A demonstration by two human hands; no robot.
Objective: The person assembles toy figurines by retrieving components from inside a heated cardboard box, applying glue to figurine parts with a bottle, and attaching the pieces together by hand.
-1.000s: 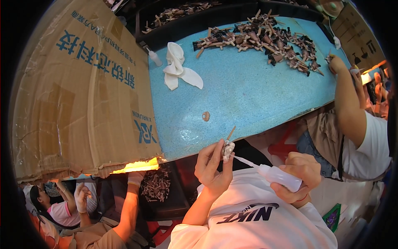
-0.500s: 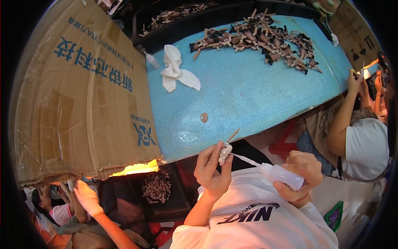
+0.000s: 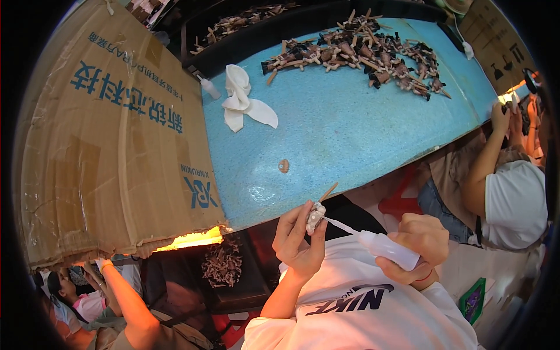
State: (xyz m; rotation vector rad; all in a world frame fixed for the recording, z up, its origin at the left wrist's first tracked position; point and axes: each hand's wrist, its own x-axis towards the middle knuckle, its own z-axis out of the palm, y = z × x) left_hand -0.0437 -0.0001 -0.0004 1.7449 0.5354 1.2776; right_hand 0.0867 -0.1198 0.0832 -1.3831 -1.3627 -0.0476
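My left hand (image 3: 296, 238) pinches a small pale figure on a wooden stick (image 3: 318, 213) just below the near edge of the blue table (image 3: 350, 134). My right hand (image 3: 417, 244) grips a white squeeze bottle (image 3: 388, 248) whose thin nozzle touches the small figure. A heap of similar brown and black stick pieces (image 3: 361, 52) lies at the far side of the table. A single small brown piece (image 3: 283, 166) rests alone near the table's middle.
A large cardboard box (image 3: 111, 140) leans at the left. A white cloth (image 3: 242, 102) and a small white bottle (image 3: 209, 87) lie beside it. A person in a white shirt (image 3: 513, 198) sits at right; another person's arm (image 3: 125, 303) reaches in at lower left. A dark tray of pieces (image 3: 221, 265) sits below.
My hands hold nearly the same pose with nozzle at the figure. The person at right has pulled the arm back from the table. The arm at lower left has shifted.
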